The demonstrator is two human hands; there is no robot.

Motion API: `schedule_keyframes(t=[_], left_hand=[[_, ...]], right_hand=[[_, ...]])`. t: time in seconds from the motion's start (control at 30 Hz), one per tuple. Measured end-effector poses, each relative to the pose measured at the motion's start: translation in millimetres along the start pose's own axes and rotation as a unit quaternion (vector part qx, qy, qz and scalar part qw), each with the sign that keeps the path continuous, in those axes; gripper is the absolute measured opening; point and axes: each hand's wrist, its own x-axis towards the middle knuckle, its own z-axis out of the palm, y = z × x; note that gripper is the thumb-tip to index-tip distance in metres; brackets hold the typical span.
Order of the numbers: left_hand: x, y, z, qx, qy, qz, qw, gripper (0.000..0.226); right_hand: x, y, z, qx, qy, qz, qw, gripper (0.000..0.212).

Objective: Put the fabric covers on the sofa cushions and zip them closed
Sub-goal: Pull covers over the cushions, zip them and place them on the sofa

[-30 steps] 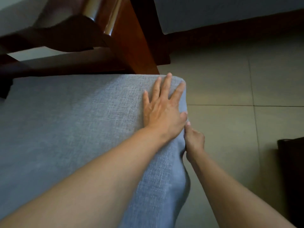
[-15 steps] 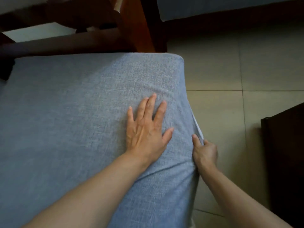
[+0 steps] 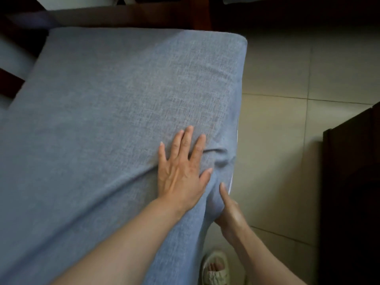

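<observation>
Since half a second ago both hands have slid back along the cushion's right edge, toward its near end. Only one view, the head cam. Left hand (image 3: 183, 171) lies flat with fingers spread on top of the blue fabric cover (image 3: 123, 120), pressing it down, probably to keep the cloth taut so the zipper runs smoothly. A small wrinkle is bunched just past its thumb. Right hand (image 3: 228, 208) is down on the side face at that edge, forefinger out along the seam; can't tell what the other fingers grip, likely the zipper pull. Cushion's resting on a wooden frame (image 3: 127, 15), over tiled floor (image 3: 287, 79), slipper (image 3: 214, 268) below.
</observation>
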Motion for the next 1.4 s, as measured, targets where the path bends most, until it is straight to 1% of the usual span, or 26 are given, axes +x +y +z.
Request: schedule_keyframes(t=[0.03, 0.07, 0.1, 0.13, 0.17, 0.23, 0.33, 0.43, 0.5, 0.53, 0.57, 0.6, 0.67, 0.7, 0.73, 0.77, 0.8, 0.83, 0.87, 0.97, 1.03, 1.1, 1.17, 1.27, 1.33, 1.4], left_hand=[[-15.8, -4.1, 5.5, 0.005, 0.006, -0.004, 1.0, 0.073], [-34.6, -7.9, 11.0, 0.008, 0.002, -0.006, 1.0, 0.075], [-46.7, -9.9, 14.1, 0.008, 0.0, -0.006, 1.0, 0.075], [-57.6, -11.9, 15.7, 0.002, 0.002, -0.008, 1.0, 0.075], [-63.8, -13.6, 18.6, -0.005, 0.007, -0.01, 1.0, 0.075], [-65.3, -12.5, 21.8, -0.011, 0.012, -0.015, 1.0, 0.075], [-63.5, -7.7, 26.9, -0.012, 0.022, 0.009, 1.0, 0.076], [-76.4, -10.6, 32.0, -0.002, 0.013, 0.068, 0.998, 0.074], [-89.5, -16.5, 31.3, -0.013, 0.012, 0.068, 0.997, 0.072], [-99.4, -18.4, 28.7, -0.019, 0.016, 0.068, 0.997, 0.073], [-108.2, -20.1, 28.7, -0.021, 0.015, 0.069, 0.997, 0.073], [-118.5, -22.0, 26.6, -0.027, 0.004, 0.068, 0.997, 0.073], [-143.4, -26.2, 28.0, -0.041, -0.018, 0.054, 0.998, 0.076], [-157.8, -27.9, 29.5, -0.038, -0.019, 0.051, 0.998, 0.076], [-172.4, -29.9, 30.8, -0.026, -0.013, 0.052, 0.998, 0.075], [-186.7, -31.4, 32.6, -0.013, -0.006, 0.053, 0.999, 0.074], [-199.5, -32.5, 35.0, -0.007, -0.001, 0.055, 0.998, 0.074], [-210.3, -33.5, 37.7, -0.005, 0.003, 0.059, 0.998, 0.074], [-217.2, -33.8, 38.9, -0.005, 0.007, 0.063, 0.998, 0.073], [-230.1, -30.9, 41.3, 0.011, 0.01, 0.065, 0.998, 0.071], [-234.5, -26.3, 46.1, 0.017, 0.003, 0.074, 0.997, 0.07], [-242.6, -21.4, 49.3, 0.029, -0.015, 0.091, 0.995, 0.071], [-251.8, -21.7, 49.2, 0.049, -0.03, 0.091, 0.994, 0.071], [-272.3, -22.3, 44.7, 0.041, -0.053, 0.077, 0.995, 0.07], [-293.2, -26.0, 42.4, 0.025, -0.066, 0.073, 0.995, 0.07], [-317.5, -31.3, 43.3, 0.004, -0.068, 0.072, 0.995, 0.069]], right_hand=[[-8.1, 8.2, 6.1, 0.013, -0.025, -0.003, 1.0, 0.075], [-13.7, 16.0, 10.3, 0.023, -0.028, -0.011, 0.999, 0.071], [-15.3, 15.2, 13.3, 0.028, -0.009, -0.023, 0.999, 0.059], [-15.2, 15.8, 14.0, 0.018, 0.031, -0.033, 0.999, 0.043], [-13.3, 13.8, 14.2, -0.015, 0.08, -0.049, 0.996, 0.033], [-1.3, 14.1, 2.6, -0.126, 0.169, -0.101, 0.972, 0.036], [15.8, 24.0, -17.0, -0.241, 0.248, -0.152, 0.926, 0.048], [20.6, 35.2, -14.1, -0.268, 0.316, -0.156, 0.897, 0.052], [17.8, 41.1, -10.5, -0.259, 0.367, -0.161, 0.879, 0.05], [10.7, 46.3, -12.0, -0.243, 0.368, -0.17, 0.881, 0.049], [3.5, 53.2, -16.0, -0.215, 0.347, -0.177, 0.896, 0.047], [-9.1, 63.9, -20.6, -0.168, 0.302, -0.165, 0.924, 0.046], [-42.6, 97.6, -26.8, -0.052, 0.162, -0.097, 0.981, 0.049], [-58.3, 119.6, -26.8, -0.022, 0.078, -0.057, 0.995, 0.058], [-72.2, 141.4, -21.8, -0.017, 0.012, -0.034, 0.999, 0.062], [-84.4, 159.3, -13.7, 0.003, -0.041, -0.021, 0.999, 0.061], [-92.7, 171.7, -4.8, 0.022, -0.044, -0.012, 0.999, 0.056], [-97.0, 180.0, 3.3, 0.045, -0.018, -0.014, 0.999, 0.05], [-98.4, 180.7, 8.2, 0.041, 0.03, -0.03, 0.998, 0.043], [-103.1, 173.5, -4.1, -0.064, 0.151, -0.113, 0.98, 0.031], [-110.0, 173.3, -23.7, -0.148, 0.199, -0.169, 0.954, 0.03], [-113.5, 177.4, -35.2, -0.216, 0.224, -0.202, 0.928, 0.031], [-105.8, 184.5, -30.6, -0.235, 0.236, -0.215, 0.918, 0.035], [-98.3, 190.5, -26.1, -0.236, 0.297, -0.211, 0.901, 0.037], [-107.7, 195.8, -37.2, -0.222, 0.284, -0.196, 0.912, 0.038], [-129.3, 210.0, -52.0, -0.193, 0.215, -0.147, 0.946, 0.044]])
